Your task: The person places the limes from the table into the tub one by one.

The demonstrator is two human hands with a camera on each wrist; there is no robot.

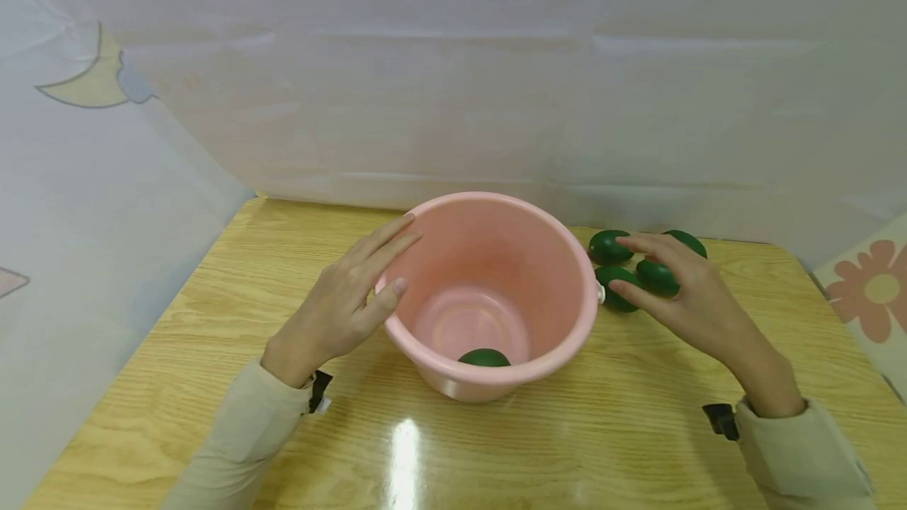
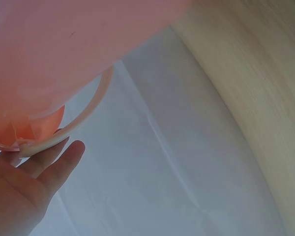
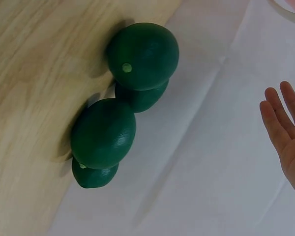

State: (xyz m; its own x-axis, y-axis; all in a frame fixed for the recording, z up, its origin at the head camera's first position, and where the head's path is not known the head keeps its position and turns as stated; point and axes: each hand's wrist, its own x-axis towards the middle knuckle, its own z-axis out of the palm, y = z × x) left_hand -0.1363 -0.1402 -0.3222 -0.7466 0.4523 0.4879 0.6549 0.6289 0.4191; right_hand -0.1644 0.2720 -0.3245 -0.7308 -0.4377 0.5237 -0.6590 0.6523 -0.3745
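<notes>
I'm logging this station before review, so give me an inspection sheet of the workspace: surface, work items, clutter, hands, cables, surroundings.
Surface: wooden table, glossy, with a light glare near the front.
Work items: pink bucket upright at centre, one green fruit inside; four green fruits grouped on the table to its right.
Clutter: nothing seen.
Hands: left hand open, straight fingers resting on the bucket's left rim; right hand open over the group of fruits, holding nothing.
Cables: nothing seen; a black strap at each wrist.
Surroundings: white cloth backdrop behind and on the left, with moon and flower prints.
</notes>
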